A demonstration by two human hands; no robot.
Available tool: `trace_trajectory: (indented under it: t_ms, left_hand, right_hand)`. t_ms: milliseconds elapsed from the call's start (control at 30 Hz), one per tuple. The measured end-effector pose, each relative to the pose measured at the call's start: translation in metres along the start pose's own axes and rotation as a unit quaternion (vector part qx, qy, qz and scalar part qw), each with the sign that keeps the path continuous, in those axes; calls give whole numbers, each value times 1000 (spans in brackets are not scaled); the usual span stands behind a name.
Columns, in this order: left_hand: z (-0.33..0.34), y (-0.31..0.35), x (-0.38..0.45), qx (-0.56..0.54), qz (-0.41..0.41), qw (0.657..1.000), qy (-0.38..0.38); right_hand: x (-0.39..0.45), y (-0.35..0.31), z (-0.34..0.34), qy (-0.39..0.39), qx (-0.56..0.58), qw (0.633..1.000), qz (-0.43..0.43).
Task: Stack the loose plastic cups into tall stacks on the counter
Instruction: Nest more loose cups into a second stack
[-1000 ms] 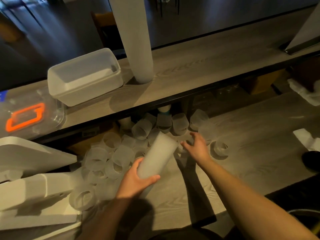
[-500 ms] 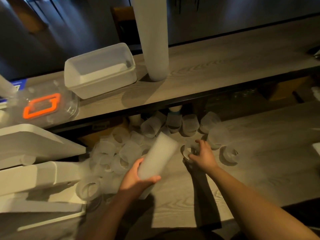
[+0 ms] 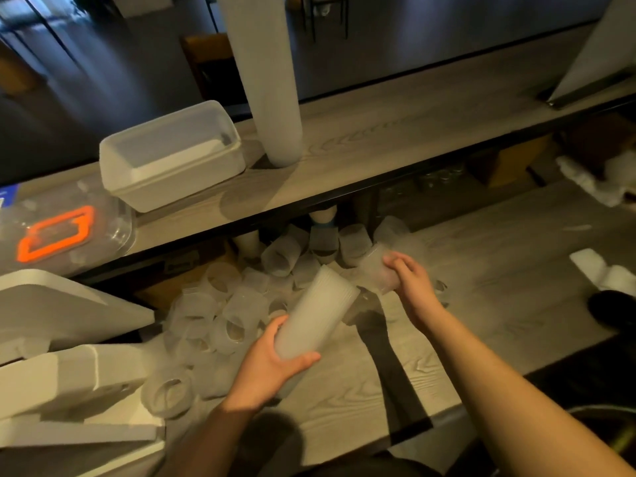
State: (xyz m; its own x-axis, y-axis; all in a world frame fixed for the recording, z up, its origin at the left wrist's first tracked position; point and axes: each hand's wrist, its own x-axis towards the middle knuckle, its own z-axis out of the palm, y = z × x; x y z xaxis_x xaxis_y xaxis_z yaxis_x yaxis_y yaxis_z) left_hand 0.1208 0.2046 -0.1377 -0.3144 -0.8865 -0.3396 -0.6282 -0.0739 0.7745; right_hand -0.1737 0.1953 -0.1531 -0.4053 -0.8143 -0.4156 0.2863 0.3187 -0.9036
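The left hand [image 3: 272,359] gripped a short stack [image 3: 315,318] of frosted cups, tilted, open end toward the right hand [image 3: 411,280]. The right hand's fingers were curled round a single cup [image 3: 373,266], held just beside the stack's mouth, apart from it. Loose cups [image 3: 220,315] lay heaped on the counter [image 3: 481,304] at left. A tall stack [image 3: 265,80] stood on the shelf [image 3: 395,139] beside a tub [image 3: 172,156].

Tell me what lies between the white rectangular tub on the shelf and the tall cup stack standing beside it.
Nothing: the head view shows bare wood shelf between the white rectangular tub and the tall cup stack.
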Motion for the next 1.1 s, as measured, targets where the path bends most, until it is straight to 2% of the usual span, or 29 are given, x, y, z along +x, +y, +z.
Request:
trace_trajectory:
  t_ms: [100,200,433,733,933,1100]
  left_hand:
    - [-2,4,-3,10,12,1000,-7]
    - [-2,11,-4,29,19,999,-16]
    - [-3,12,-9,63,22,997,-34]
    - [-7,10,-15,103,37,992,-59]
    - [-3,10,-13,93,29,994,-49]
    - [-5,13,-10,82,20,995,-54]
  right_hand:
    - [-15,-16,4,-40,-16,999,-28]
    - [-29,-23,11,-63,-83,992,-65]
    - [-47,-27,14,-48,-165,980,-105]
    - [-60,-28,18,-30,-163,983,-84]
    - [-64,-24,29,-20,-147,985,-85]
    - [-65,-19,32,-48,-159,982,-91]
